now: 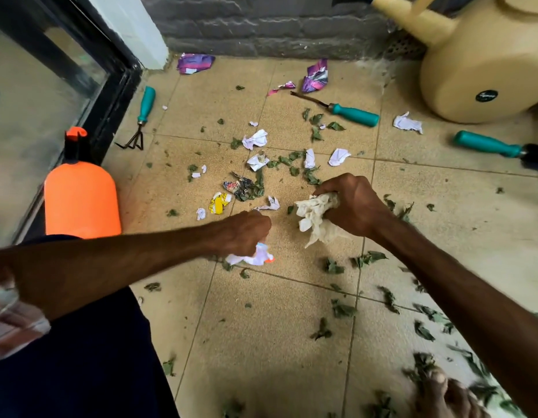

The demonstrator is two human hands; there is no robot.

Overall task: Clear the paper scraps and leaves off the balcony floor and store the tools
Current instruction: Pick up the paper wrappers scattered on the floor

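Note:
Crumpled white paper scraps (255, 139) and torn green leaves (367, 258) lie scattered over the tan floor tiles (261, 327). My left hand (246, 233) grips a small bundle of white and coloured scraps (252, 258) low over the floor. To its right, my right hand (352, 203) clutches a wad of crumpled white paper (314, 215). Purple wrapper pieces (315, 76) sit near the back wall. Three teal-handled garden tools lie around: a small rake (144, 116) at left, a pronged tool (349, 113) in the middle, another tool (497, 147) at right.
An orange spray bottle (80, 197) stands at left beside the black door frame (110, 95). A beige watering can (478, 58) lies at the back right against the grey brick wall (261, 25). My bare foot (442, 393) is at the bottom right among leaves.

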